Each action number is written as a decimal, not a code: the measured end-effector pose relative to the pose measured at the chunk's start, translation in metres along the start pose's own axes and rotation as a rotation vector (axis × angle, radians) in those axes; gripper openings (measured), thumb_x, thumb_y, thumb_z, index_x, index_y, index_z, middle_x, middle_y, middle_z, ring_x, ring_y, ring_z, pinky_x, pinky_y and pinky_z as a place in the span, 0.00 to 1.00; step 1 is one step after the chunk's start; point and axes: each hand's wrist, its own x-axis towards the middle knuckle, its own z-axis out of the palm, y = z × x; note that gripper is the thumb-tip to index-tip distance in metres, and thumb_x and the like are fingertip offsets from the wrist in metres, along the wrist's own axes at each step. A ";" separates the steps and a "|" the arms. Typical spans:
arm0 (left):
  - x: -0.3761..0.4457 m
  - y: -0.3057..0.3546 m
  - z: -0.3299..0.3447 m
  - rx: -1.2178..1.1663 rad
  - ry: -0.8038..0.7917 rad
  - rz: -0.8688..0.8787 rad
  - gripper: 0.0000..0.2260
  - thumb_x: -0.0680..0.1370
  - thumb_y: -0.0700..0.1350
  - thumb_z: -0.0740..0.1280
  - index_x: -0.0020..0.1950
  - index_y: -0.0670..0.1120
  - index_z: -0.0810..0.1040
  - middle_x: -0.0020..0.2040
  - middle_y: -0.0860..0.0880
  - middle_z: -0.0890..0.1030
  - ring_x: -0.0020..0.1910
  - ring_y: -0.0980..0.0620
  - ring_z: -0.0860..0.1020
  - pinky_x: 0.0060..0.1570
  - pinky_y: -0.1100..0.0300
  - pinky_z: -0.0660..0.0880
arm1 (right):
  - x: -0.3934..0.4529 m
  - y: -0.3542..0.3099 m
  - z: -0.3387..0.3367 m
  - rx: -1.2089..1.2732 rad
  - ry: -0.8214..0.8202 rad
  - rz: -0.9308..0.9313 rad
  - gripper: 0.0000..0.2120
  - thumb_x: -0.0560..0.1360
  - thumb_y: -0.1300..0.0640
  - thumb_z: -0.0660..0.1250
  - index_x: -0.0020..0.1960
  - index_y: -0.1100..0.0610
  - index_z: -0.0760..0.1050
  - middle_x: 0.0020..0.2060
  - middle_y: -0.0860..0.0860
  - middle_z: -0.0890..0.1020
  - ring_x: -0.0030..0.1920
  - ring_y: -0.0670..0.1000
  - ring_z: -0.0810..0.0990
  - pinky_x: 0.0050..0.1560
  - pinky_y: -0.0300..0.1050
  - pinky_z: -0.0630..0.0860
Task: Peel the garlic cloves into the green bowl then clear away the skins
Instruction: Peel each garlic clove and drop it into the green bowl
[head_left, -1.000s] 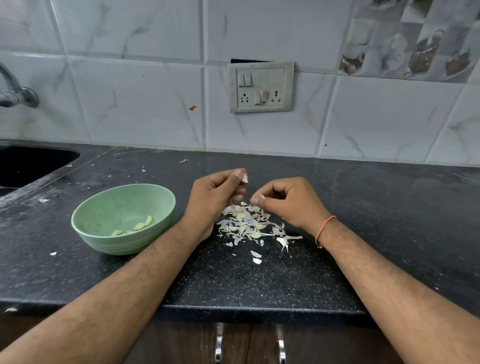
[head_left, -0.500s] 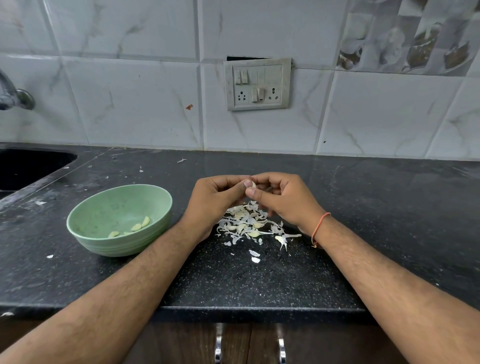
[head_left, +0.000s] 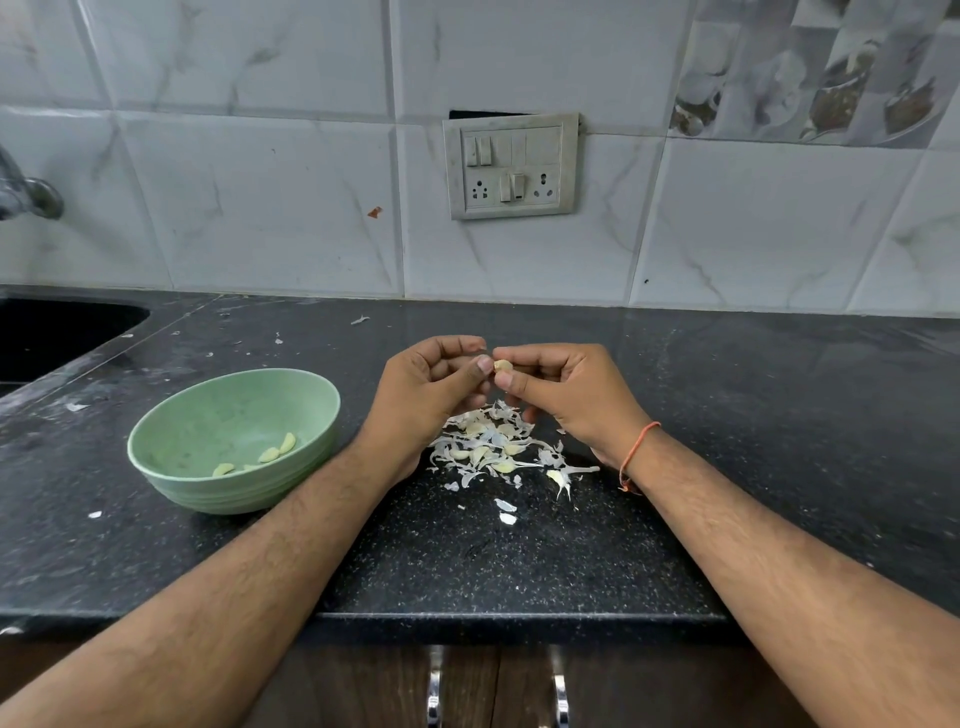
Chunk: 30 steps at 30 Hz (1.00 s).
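A small pale garlic clove (head_left: 502, 366) sits pinched between the fingers (head_left: 485, 364) of both hands. Directly below the fingers, a loose heap of whitish papery skins (head_left: 493, 447) with a few cloves mixed in lies on the table. Left of the fingers stands the green bowl (head_left: 176, 447), upright, holding three peeled yellowish cloves (head_left: 270, 454) near its bottom.

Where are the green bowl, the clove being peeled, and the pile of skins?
green bowl (head_left: 311, 395): head view, right part of its rim.
garlic clove (head_left: 502, 366): head view, pale middle showing between both hands' fingers.
pile of skins (head_left: 493, 447): head view, centre of the heap on the counter.
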 end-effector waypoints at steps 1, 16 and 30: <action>0.000 0.000 0.000 0.012 -0.002 0.005 0.11 0.79 0.36 0.74 0.61 0.41 0.82 0.44 0.46 0.87 0.40 0.54 0.84 0.42 0.62 0.84 | 0.000 0.000 0.000 0.010 -0.010 0.009 0.13 0.77 0.62 0.77 0.62 0.60 0.85 0.47 0.56 0.89 0.43 0.55 0.87 0.39 0.47 0.83; -0.002 -0.004 -0.001 0.440 -0.034 0.133 0.06 0.79 0.39 0.77 0.55 0.47 0.87 0.44 0.49 0.88 0.40 0.56 0.83 0.45 0.59 0.83 | 0.002 -0.006 -0.006 0.442 0.037 0.194 0.14 0.80 0.59 0.72 0.65 0.60 0.83 0.52 0.57 0.87 0.48 0.50 0.84 0.42 0.42 0.82; -0.003 -0.003 -0.001 0.512 0.090 0.267 0.04 0.79 0.50 0.75 0.45 0.52 0.86 0.34 0.54 0.83 0.31 0.54 0.76 0.35 0.56 0.76 | -0.001 -0.003 -0.004 0.335 -0.027 0.209 0.13 0.80 0.62 0.72 0.64 0.60 0.84 0.51 0.58 0.87 0.44 0.51 0.83 0.40 0.43 0.81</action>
